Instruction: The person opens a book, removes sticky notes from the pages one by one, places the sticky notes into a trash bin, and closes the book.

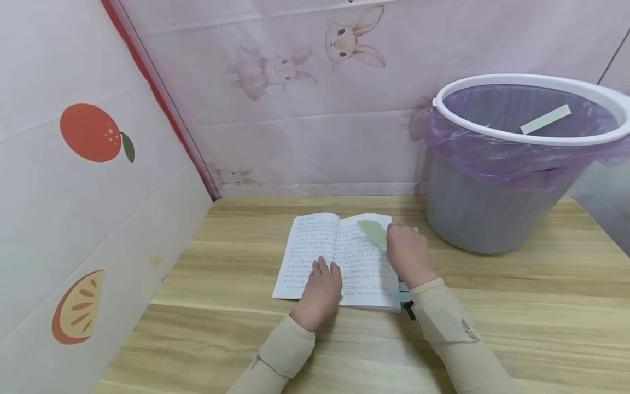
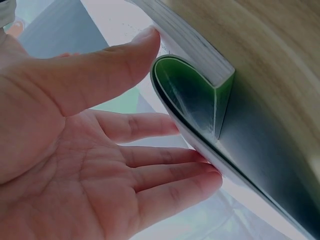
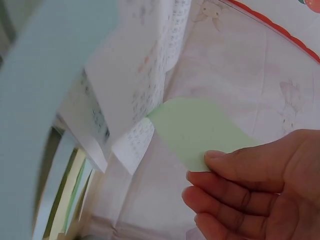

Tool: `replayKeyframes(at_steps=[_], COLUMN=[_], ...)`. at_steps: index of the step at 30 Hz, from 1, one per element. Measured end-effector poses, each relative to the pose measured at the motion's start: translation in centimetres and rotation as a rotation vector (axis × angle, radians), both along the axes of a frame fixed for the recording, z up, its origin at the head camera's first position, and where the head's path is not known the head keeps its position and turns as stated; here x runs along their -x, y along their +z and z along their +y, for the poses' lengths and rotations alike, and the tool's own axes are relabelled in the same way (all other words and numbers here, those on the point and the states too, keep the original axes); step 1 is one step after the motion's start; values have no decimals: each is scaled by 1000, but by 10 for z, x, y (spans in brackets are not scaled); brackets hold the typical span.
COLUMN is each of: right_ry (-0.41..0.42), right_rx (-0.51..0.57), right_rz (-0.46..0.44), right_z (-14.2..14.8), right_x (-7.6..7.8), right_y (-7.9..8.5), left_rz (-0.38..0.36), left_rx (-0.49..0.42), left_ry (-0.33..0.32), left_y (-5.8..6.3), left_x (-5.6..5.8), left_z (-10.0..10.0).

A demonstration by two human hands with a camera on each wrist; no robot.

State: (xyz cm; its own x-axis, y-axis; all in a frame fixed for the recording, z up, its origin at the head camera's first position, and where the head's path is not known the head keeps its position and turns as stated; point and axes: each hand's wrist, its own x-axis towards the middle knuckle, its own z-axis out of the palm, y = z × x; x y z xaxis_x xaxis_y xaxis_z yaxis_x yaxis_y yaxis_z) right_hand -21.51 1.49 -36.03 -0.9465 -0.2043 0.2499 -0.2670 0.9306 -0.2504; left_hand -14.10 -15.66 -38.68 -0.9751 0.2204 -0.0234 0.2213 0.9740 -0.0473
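Note:
An open book (image 1: pixel 315 241) with printed pages lies on the table. My left hand (image 1: pixel 322 287) rests on its lower middle with fingers extended; in the left wrist view, the thumb (image 2: pixel 115 70) and fingers lie along the book's lower edge, by its curved green cover (image 2: pixel 222 105). At the right page, my right hand (image 1: pixel 407 253) pinches a pale green sticky note (image 1: pixel 372 233) between thumb and fingers. The right wrist view shows that note (image 3: pixel 200 127) bending, its far end against the page. Pale blue-green strips (image 1: pixel 403 296) stick out beside the book's right edge, partly hidden by the right arm.
A grey bin (image 1: pixel 482 202) with a purple liner and white rim stands at the right. A pale green strip (image 1: pixel 546 119) shows inside its mouth. A small black object (image 1: pixel 409 311) lies near the right sleeve. Printed cloth walls (image 1: pixel 315 153) border the table's back and left.

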Motion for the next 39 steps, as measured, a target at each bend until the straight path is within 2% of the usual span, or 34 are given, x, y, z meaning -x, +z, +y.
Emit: replayKeyframes(at_steps=[15, 24, 30, 34, 39], right_ry=[-30, -38, -46, -39, 8], right_rx=[66, 104, 121, 171, 274], right_rz=[48, 141, 127, 144, 202], right_z=[11, 18, 21, 25, 31], right_x=[-3, -4, -6, -11, -21], right_y=[11, 12, 18, 27, 39], left_rz=[4, 16, 18, 27, 10], left_rx=[-13, -13, -3, 8, 29], left_ry=[-5, 2, -10, -18, -14], left_y=[4, 5, 5, 6, 5], left_x=[-3, -2, -2, -1, -3], left_z=[1, 2, 2, 2, 1])
